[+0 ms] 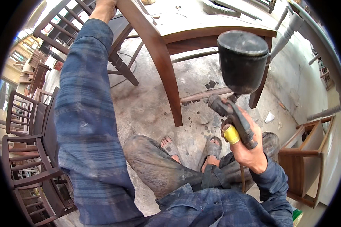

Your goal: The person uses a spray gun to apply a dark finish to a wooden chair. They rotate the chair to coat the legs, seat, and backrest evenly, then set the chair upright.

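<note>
In my right hand (251, 145) is a spray gun (238, 123), the fingers closed around its dark grip. On top of the gun sits a large black paint cup (241, 62), slightly tilted, and a yellow fitting (231, 134) shows beside my fingers. A brown wooden chair (165, 72) stands in front of me, tilted in view, with a curved back leg and a stretcher near the floor. My left arm reaches up to the far left. There my left hand (104, 9) is at the upper end of the chair's post; its fingers run out of the picture.
Several dark chairs (24, 151) crowd the left side, and another slatted chair (58, 32) stands behind my left arm. A grey turned-leg table (291, 28) is at the upper right. A brown wooden frame (305, 152) lies at the lower right. Dark drops spot the concrete floor (147, 98).
</note>
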The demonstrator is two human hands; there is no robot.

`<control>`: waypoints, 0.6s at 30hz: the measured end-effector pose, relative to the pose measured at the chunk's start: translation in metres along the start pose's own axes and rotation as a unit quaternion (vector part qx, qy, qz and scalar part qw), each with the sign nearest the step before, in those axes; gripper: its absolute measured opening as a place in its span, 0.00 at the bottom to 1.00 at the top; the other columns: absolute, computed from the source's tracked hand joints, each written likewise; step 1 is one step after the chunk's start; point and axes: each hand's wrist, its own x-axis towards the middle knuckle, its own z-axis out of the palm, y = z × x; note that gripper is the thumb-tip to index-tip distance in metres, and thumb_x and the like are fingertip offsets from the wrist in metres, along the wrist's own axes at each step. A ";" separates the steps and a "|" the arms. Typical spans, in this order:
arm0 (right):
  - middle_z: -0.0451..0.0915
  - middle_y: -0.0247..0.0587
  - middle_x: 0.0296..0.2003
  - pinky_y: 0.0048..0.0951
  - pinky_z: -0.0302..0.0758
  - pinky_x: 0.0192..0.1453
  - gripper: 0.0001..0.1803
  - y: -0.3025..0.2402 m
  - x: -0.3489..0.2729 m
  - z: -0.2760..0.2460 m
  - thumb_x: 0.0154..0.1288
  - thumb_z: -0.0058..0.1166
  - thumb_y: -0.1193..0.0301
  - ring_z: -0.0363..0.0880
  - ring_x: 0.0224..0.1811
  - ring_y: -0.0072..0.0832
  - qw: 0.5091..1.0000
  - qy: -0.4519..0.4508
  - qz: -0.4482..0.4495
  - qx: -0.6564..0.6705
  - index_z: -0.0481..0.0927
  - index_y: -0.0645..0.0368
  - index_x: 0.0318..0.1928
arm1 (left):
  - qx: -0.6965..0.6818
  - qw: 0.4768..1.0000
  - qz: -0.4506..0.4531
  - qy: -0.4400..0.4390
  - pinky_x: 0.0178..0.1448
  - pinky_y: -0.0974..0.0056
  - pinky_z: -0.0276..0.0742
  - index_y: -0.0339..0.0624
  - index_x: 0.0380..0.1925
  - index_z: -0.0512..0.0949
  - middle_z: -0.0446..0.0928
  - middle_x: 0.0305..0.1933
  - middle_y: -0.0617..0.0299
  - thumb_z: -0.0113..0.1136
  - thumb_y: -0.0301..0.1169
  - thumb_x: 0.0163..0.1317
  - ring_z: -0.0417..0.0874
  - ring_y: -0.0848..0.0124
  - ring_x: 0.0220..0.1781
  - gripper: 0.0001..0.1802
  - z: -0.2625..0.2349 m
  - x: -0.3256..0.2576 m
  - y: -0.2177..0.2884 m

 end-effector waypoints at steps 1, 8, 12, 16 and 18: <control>0.77 0.68 0.61 0.36 0.78 0.59 0.24 -0.006 0.004 0.002 0.63 0.59 0.83 0.84 0.58 0.51 1.000 0.018 0.010 0.010 0.73 0.70 0.60 | 0.001 1.000 0.006 -0.004 0.38 0.57 0.85 0.32 0.46 0.81 0.84 0.33 0.53 0.65 0.42 0.65 0.87 0.60 0.32 0.22 0.005 -0.004 0.000; 0.79 0.61 0.58 0.33 0.79 0.57 0.23 -0.048 0.050 0.029 0.66 0.60 0.80 0.85 0.53 0.44 0.990 0.038 -0.128 -0.038 0.72 0.72 0.60 | 0.009 0.999 0.028 -0.024 0.43 0.57 0.84 0.31 0.55 0.77 0.84 0.40 0.52 0.64 0.43 0.67 0.86 0.62 0.39 0.27 0.007 -0.005 -0.001; 0.76 0.66 0.62 0.36 0.76 0.61 0.27 -0.054 0.058 0.047 0.64 0.58 0.81 0.83 0.56 0.48 0.971 0.017 -0.214 -0.104 0.69 0.70 0.64 | 0.004 0.999 0.048 -0.021 0.41 0.57 0.84 0.32 0.56 0.75 0.82 0.37 0.53 0.62 0.43 0.69 0.86 0.62 0.37 0.26 0.006 -0.004 -0.008; 0.73 0.70 0.63 0.41 0.78 0.60 0.37 -0.039 0.046 0.061 0.58 0.59 0.87 0.80 0.60 0.59 0.965 0.012 -0.248 -0.090 0.63 0.65 0.68 | 0.016 0.999 0.017 -0.035 0.38 0.56 0.83 0.32 0.54 0.75 0.81 0.35 0.52 0.61 0.42 0.70 0.85 0.61 0.34 0.23 0.007 -0.003 -0.005; 0.74 0.71 0.62 0.41 0.81 0.57 0.40 -0.028 0.034 0.065 0.52 0.60 0.89 0.81 0.57 0.62 0.965 0.002 -0.241 -0.100 0.62 0.67 0.68 | -0.007 0.999 0.012 -0.039 0.37 0.56 0.83 0.32 0.50 0.77 0.81 0.34 0.51 0.60 0.42 0.70 0.85 0.60 0.33 0.22 0.011 -0.006 -0.005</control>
